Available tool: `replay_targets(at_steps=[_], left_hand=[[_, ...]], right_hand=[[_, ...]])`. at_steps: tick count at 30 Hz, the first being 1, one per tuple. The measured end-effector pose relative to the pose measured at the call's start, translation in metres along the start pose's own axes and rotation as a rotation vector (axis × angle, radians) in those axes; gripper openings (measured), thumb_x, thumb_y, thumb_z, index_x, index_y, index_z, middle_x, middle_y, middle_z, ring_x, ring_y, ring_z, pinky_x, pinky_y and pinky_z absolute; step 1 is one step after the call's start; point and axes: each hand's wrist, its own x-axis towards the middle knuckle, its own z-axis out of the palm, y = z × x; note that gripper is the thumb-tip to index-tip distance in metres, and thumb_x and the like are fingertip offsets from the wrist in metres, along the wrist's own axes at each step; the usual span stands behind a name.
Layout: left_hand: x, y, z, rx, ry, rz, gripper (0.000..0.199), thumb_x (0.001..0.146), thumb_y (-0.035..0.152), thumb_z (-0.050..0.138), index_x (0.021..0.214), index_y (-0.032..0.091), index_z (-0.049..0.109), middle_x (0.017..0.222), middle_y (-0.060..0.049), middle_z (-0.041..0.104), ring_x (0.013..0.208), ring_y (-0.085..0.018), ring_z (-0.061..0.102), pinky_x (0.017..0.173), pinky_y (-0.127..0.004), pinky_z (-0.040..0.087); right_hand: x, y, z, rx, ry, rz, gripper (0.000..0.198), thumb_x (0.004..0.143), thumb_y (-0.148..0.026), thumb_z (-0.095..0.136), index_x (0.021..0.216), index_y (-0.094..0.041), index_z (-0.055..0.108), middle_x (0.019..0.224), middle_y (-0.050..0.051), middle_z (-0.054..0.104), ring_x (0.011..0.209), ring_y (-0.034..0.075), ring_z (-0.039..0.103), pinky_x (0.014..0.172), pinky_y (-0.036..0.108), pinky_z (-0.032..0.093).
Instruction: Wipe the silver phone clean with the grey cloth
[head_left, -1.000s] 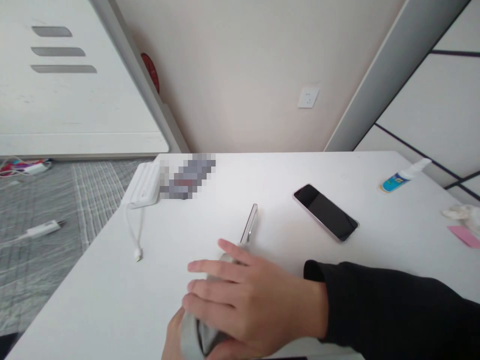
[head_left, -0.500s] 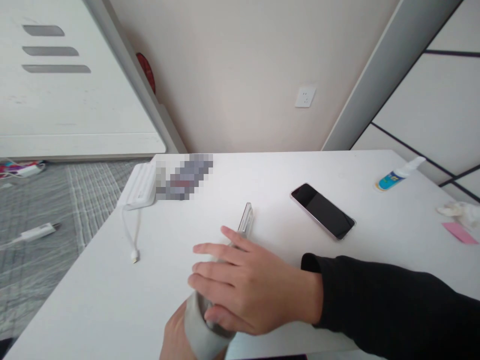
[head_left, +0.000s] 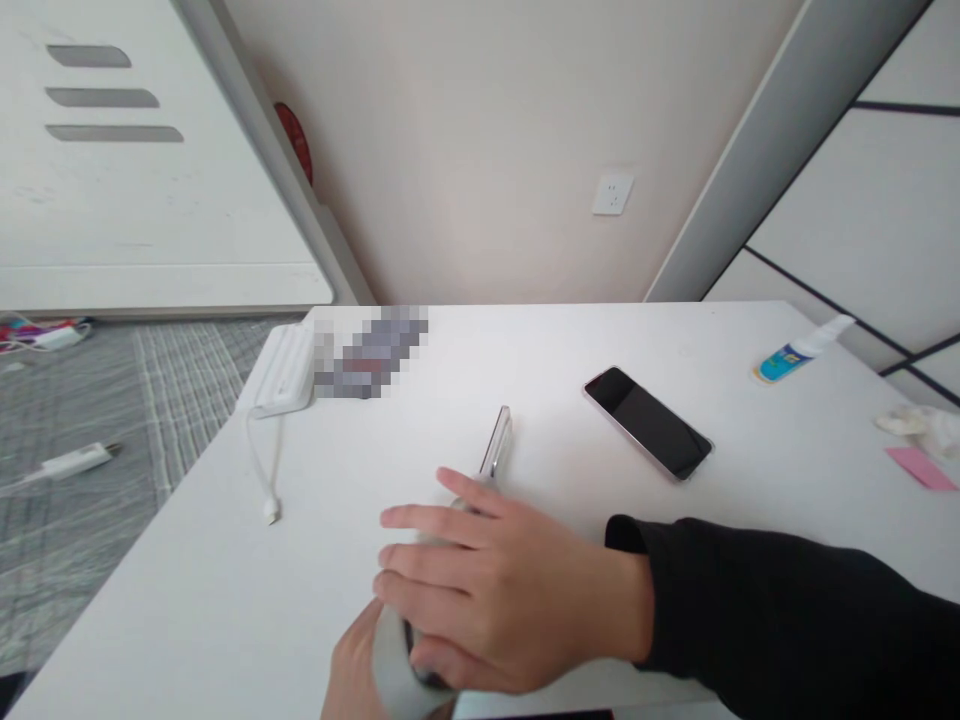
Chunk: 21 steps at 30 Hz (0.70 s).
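Slim phone-like device: its far end (head_left: pixel 496 442) juts out just ahead of your right hand (head_left: pixel 491 590), edge-on above the table (head_left: pixel 202 620); the rest is hidden.
Handling: probably stiff, smooth, slippery and fragile; best taken by its long side edges, off the broad faces.
Grey cloth: this (head_left: pixel 397 665) shows under and just behind your right hand; likely light and soft, apt to bunch.
Right hand: laid over the cloth, fingers extended, thumb bent; you cannot tell how firmly it grips.
Left hand: mostly hidden (head_left: pixel 351 665) behind the cloth, just left of your right; its grasp cannot be told.
Edges: the table's near edge runs just behind your right hand; its left edge slants well apart.
Room: more ahead-left, up to the white cable (head_left: pixel 271 510); ahead-right, a smartphone (head_left: pixel 651 424) lies near.
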Motion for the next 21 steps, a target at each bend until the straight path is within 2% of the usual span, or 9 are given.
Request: replay_targets(at_steps=[2, 5, 7, 9, 13, 15, 17, 21], left_hand=[[0.001, 0.001, -0.002, 0.011, -0.018, 0.008, 0.025, 0.092, 0.019, 0.046, 0.069, 0.025, 0.053, 0.056, 0.0, 0.061, 0.046, -0.017, 0.06, 0.045, -0.027, 0.045], [0.015, 0.01, -0.008, -0.032, -0.111, -0.026, 0.026, 0.1, 0.02, 0.047, 0.077, 0.022, 0.06, 0.065, -0.001, 0.067, 0.054, -0.016, 0.066, 0.05, -0.025, 0.047], [0.023, 0.016, -0.011, -0.069, -0.128, -0.055, 0.023, 0.103, 0.022, 0.049, 0.087, 0.02, 0.064, 0.073, -0.002, 0.072, 0.06, -0.014, 0.069, 0.053, -0.023, 0.049], [0.024, 0.016, -0.011, -0.072, -0.118, -0.055, 0.023, 0.104, 0.023, 0.049, 0.087, 0.02, 0.065, 0.073, -0.002, 0.072, 0.06, -0.013, 0.069, 0.053, -0.022, 0.048], [0.01, 0.006, -0.006, -0.067, -0.04, -0.031, 0.026, 0.096, 0.023, 0.049, 0.071, 0.024, 0.054, 0.06, 0.0, 0.064, 0.051, -0.015, 0.064, 0.049, -0.023, 0.048], [0.006, 0.003, -0.005, -0.071, -0.011, -0.024, 0.023, 0.091, 0.022, 0.048, 0.068, 0.025, 0.051, 0.057, 0.001, 0.062, 0.048, -0.015, 0.062, 0.047, -0.024, 0.047], [0.008, 0.004, -0.007, -0.054, -0.045, -0.034, 0.025, 0.092, 0.021, 0.049, 0.068, 0.025, 0.052, 0.057, 0.001, 0.062, 0.049, -0.016, 0.062, 0.045, -0.025, 0.044], [0.023, 0.015, -0.012, -0.071, -0.134, -0.066, 0.025, 0.102, 0.023, 0.05, 0.081, 0.021, 0.062, 0.069, -0.001, 0.069, 0.06, -0.014, 0.068, 0.05, -0.023, 0.045]], right_hand=[[-0.001, 0.01, -0.001, -0.026, 0.003, 0.001, 0.045, 0.11, -0.042, 0.038, 0.129, -0.012, 0.066, 0.133, 0.007, 0.072, 0.145, 0.028, 0.045, 0.129, 0.054, 0.025], [-0.008, 0.049, -0.012, -0.098, 0.011, 0.17, 0.039, 0.109, -0.031, 0.04, 0.131, -0.012, 0.066, 0.134, 0.009, 0.072, 0.146, 0.031, 0.045, 0.128, 0.062, 0.024], [-0.011, 0.064, -0.018, -0.146, 0.011, 0.279, 0.039, 0.108, -0.026, 0.04, 0.134, -0.012, 0.065, 0.136, 0.01, 0.071, 0.147, 0.033, 0.043, 0.127, 0.066, 0.022], [-0.011, 0.058, -0.019, -0.147, 0.01, 0.288, 0.039, 0.108, -0.027, 0.039, 0.133, -0.012, 0.065, 0.137, 0.009, 0.07, 0.147, 0.035, 0.042, 0.127, 0.066, 0.021], [-0.003, 0.011, -0.006, -0.03, -0.001, 0.065, 0.043, 0.11, -0.036, 0.036, 0.129, -0.011, 0.066, 0.134, 0.008, 0.071, 0.146, 0.029, 0.044, 0.128, 0.057, 0.026], [0.0, 0.003, -0.002, -0.015, -0.007, -0.007, 0.045, 0.11, -0.039, 0.035, 0.127, -0.011, 0.066, 0.133, 0.008, 0.072, 0.145, 0.028, 0.046, 0.128, 0.054, 0.027], [-0.002, 0.017, -0.005, -0.038, 0.002, 0.028, 0.043, 0.11, -0.037, 0.036, 0.126, -0.011, 0.067, 0.131, 0.008, 0.072, 0.145, 0.029, 0.046, 0.128, 0.056, 0.026], [-0.011, 0.062, -0.017, -0.121, 0.04, 0.265, 0.038, 0.108, -0.025, 0.038, 0.129, -0.012, 0.067, 0.133, 0.009, 0.073, 0.144, 0.033, 0.046, 0.127, 0.065, 0.022]])
